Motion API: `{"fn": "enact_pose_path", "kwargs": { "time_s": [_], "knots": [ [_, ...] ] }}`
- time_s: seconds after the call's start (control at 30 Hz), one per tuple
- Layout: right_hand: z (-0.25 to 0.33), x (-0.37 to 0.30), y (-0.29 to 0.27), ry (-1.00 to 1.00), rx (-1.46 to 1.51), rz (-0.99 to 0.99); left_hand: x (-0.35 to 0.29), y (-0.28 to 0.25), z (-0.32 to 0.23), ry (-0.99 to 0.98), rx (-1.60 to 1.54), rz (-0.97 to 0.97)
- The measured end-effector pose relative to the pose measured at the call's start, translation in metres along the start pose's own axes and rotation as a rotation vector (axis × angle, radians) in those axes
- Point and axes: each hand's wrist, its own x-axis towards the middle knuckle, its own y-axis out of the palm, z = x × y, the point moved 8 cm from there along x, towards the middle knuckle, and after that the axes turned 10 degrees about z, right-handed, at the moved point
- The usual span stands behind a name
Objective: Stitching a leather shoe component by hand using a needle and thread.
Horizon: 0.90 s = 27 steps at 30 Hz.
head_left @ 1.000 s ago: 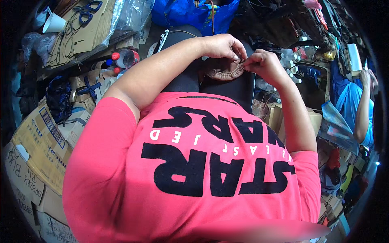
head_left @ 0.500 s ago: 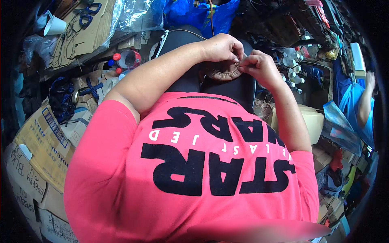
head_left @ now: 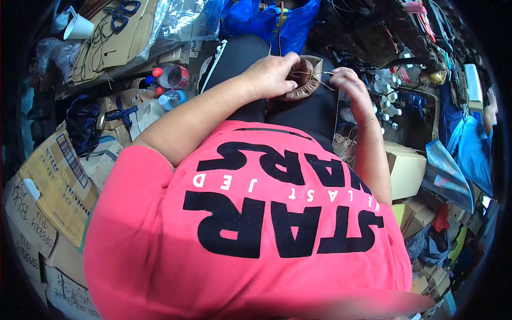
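Note:
A brown leather moccasin shoe upper [head_left: 303,94] with a puckered, gathered seam rests across my dark-clad thighs [head_left: 241,53]. On its left side my left hand [head_left: 274,76] grips the edge, fingers and thumb closed. Thin pale thread runs from the seam toward my right hand [head_left: 353,88], which is held off to the right of the shoe. Its fingers are pinched at the thread and slightly blurred. A needle cannot be made out.
A blue plastic bag [head_left: 296,24] lies beyond my knees. Scissors [head_left: 121,16] and a white cup [head_left: 79,26] sit on cardboard at far left. Bottles [head_left: 173,77] stand left; several small white bottles [head_left: 389,98] fill a crate at right. Another person's arm [head_left: 489,114] shows far right.
My hands have parted: the right has moved outward to the right, drawing thread from the seam. My left has shifted slightly left and down, and the shoe has tilted, showing its opening.

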Motion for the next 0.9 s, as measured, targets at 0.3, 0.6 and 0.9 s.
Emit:
{"fn": "enact_pose_path", "kwargs": {
  "time_s": [0.3, 0.6, 0.9],
  "knots": [
    [0.005, 0.006, 0.025, 0.115, -0.398, 0.211, -0.016, -0.042, -0.003, 0.148, 0.209, -0.323],
    [-0.038, 0.029, -0.001, -0.098, 1.291, -0.314, 0.015, -0.029, -0.009, 0.231, -1.494, -0.138],
    [-0.027, 0.017, 0.02, -0.027, 1.235, 0.016, 0.025, -0.014, 0.045, -0.058, -1.754, -0.077]
  ]
}}
